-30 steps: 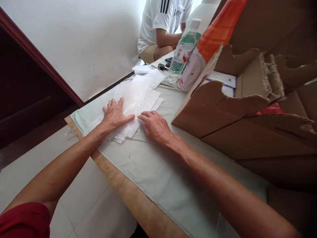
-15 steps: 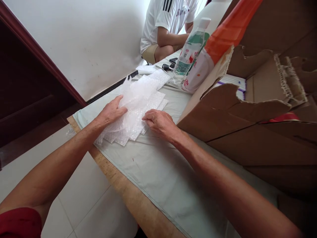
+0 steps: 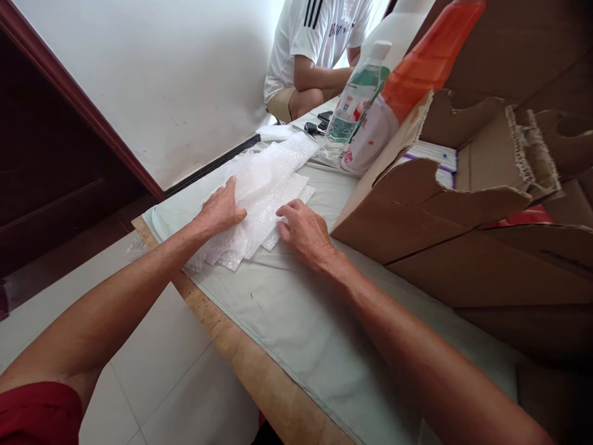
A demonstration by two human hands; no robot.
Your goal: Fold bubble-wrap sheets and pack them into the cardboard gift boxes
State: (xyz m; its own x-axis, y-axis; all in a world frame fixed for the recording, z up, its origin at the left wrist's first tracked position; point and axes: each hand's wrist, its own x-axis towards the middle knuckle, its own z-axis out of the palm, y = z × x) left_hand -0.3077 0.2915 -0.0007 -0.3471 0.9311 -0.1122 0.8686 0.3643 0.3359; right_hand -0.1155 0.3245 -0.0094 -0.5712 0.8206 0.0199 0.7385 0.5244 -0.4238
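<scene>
Several overlapping sheets of bubble wrap (image 3: 266,191) lie fanned out on the pale cloth covering the table. My left hand (image 3: 222,209) rests on their left part, with its thumb and forefinger spread apart over the plastic. At the right edge of the sheets is my right hand (image 3: 306,232), its fingers bent and the thumb apart from the forefinger. I see nothing held between those fingertips. The undersides of both hands are hidden.
A torn-topped cardboard box (image 3: 417,241) stands on the right. Behind the sheets are a plastic bottle (image 3: 347,111), an orange and white bag (image 3: 377,133) and keys (image 3: 311,127). A person in a white shirt (image 3: 315,37) sits beyond. The table's wooden edge (image 3: 231,346) runs along the front.
My left hand has slid a little to the right over the bubble wrap, and the raised loose film there now lies flatter. The fingertips of my right hand have parted from a pinch.
</scene>
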